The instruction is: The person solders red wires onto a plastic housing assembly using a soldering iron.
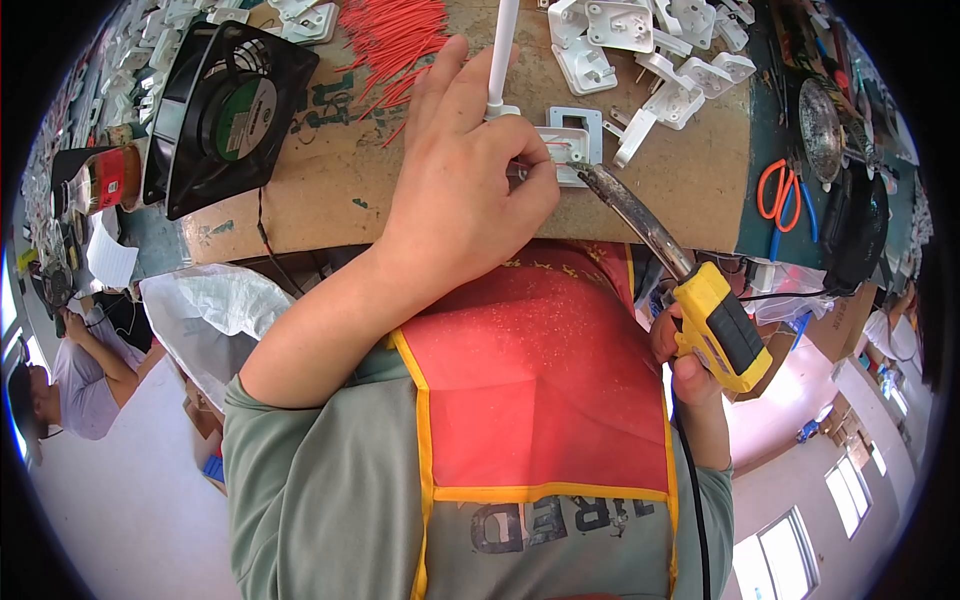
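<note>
My left hand (455, 165) is closed around the near-left side of a small open white plastic housing (571, 143). Its thumb and forefinger curl together there, and what lies between their tips is partly hidden. A white rod (504, 50) rises from the housing beside the knuckles. Inside the housing shows a thin reddish wire. My right hand (688, 362) grips a yellow and black soldering iron (718, 325) from below. The iron's dark, worn tip reaches the right edge of the housing; whether it touches anything inside cannot be made out.
Red cut wires (395, 35) are heaped beyond my left hand. White plastic housings (680, 80) pile up at the back right. A black fan (232, 118) stands on the left, and orange-handled scissors (777, 192) lie on the right. Another person (85, 375) sits far left.
</note>
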Motion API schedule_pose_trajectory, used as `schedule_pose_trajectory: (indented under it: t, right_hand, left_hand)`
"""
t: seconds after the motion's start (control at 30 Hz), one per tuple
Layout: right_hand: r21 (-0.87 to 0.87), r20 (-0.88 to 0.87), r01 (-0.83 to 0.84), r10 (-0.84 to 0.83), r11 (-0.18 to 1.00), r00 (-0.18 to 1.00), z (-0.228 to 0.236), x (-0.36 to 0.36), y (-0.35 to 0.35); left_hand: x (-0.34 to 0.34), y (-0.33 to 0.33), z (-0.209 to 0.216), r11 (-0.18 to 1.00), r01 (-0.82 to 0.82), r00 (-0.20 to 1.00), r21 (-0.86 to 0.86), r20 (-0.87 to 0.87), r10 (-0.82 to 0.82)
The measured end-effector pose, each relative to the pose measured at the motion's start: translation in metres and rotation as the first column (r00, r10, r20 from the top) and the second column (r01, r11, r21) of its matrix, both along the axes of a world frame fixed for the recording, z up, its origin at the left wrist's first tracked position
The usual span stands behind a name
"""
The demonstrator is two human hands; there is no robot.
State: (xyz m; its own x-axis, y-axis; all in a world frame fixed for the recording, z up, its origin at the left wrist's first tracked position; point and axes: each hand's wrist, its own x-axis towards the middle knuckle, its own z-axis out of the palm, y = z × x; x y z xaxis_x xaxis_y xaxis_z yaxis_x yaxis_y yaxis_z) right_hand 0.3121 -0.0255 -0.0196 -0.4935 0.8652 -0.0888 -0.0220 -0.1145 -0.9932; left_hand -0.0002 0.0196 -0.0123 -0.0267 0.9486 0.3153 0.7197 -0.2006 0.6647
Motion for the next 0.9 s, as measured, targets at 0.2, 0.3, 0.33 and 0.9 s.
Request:
schedule_pose_trajectory:
  t: [0.2, 0.3, 0.33, 0.9]
  right_hand:
    - [-0.092, -0.016, 0.015, -0.017, 0.996, 1.0, 0.01, -0.003, 0.002]
    - [-0.114, -0.025, 0.083, -0.086, 0.99, 0.996, 0.016, -0.007, 0.003]
    - [-0.104, -0.032, 0.122, -0.126, 0.987, 0.992, 0.017, -0.007, 0.005]
    - [0.461, -0.023, 0.671, -0.748, 0.58, 0.663, 0.019, 0.062, 0.102]
  left_hand:
    - [0.0, 0.001, 0.0, 1.0, -0.008, 1.0, -0.009, -0.013, 0.008]
    - [0.001, 0.002, -0.001, 1.0, -0.012, 1.0, -0.007, 0.007, 0.012]
    - [0.002, 0.003, -0.002, 1.0, -0.016, 0.999, -0.003, 0.031, 0.016]
    - [0.007, 0.0, 0.014, 0.994, -0.019, 0.999, -0.109, -0.04, 0.015]
